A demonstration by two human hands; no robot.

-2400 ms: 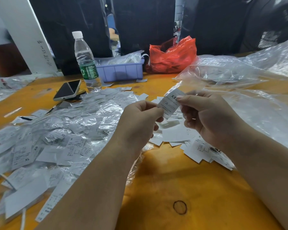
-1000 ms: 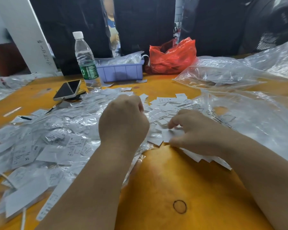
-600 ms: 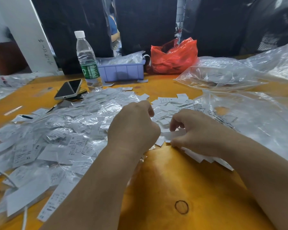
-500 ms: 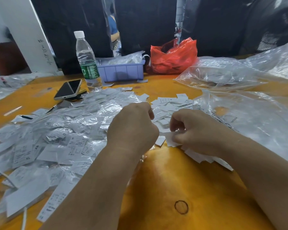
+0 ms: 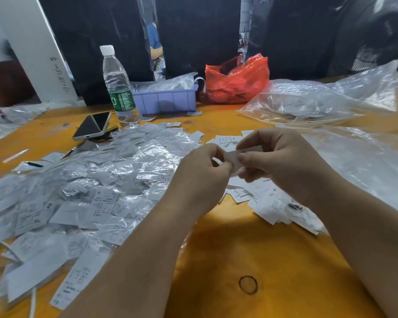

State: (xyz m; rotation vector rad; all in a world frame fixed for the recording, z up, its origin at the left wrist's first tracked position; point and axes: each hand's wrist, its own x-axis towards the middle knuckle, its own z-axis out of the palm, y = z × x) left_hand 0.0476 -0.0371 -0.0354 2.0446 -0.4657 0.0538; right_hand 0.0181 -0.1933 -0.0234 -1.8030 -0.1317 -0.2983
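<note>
One small white label [image 5: 233, 157] is held just above the counter [image 5: 251, 249], pinched at one end by the curled fingers of the left hand [image 5: 200, 177] and at the other by the thumb and fingers of the right hand [image 5: 276, 157]; its print cannot be read. The step in hand is judged to be checking a single label, of the same kind as the loose labels [image 5: 274, 203] beneath the hands. The next move likely calls for reading its size mark and laying it with matching pieces, clear of the film-covered heap [image 5: 90, 187] to the left.
</note>
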